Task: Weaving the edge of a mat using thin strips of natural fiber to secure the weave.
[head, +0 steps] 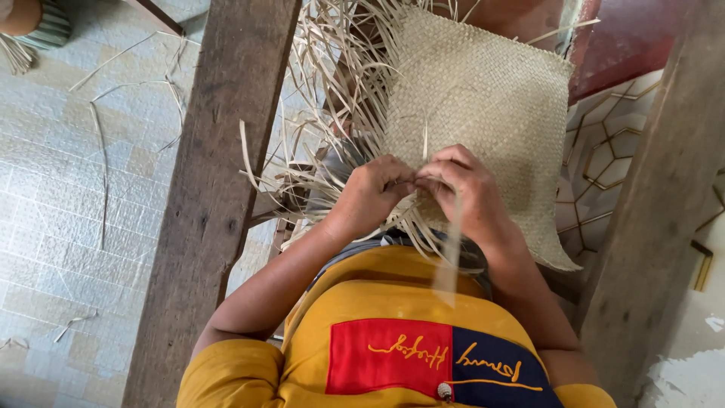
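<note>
A: What do the person's fingers (434,175) have hold of?

B: Both sets are curled tight and pinch pale straw strips at the near edge of the woven mat (483,106). The left hand (371,193) and the right hand (462,189) meet fingertip to fingertip, so both are closed on the weave.

A: Where does the mat sit from the hands?

B: It spreads from them toward twelve and two o'clock, lying over the person's lap. It is one flat panel, beige, plaited in a fine checker pattern, with a finished edge on the right.

A: And the unwoven part?

B: Loose strips (332,83) fan out from the mat toward ten and eleven o'clock, too many and too tangled to count. More hang below the hands at six o'clock, over the yellow shirt (362,302).

A: What lies further out?

B: Two dark wooden beams, one (215,196) at nine o'clock and one (657,219) at three. Beyond the left beam, a tiled floor (53,189) carries several stray strips (102,174).
</note>
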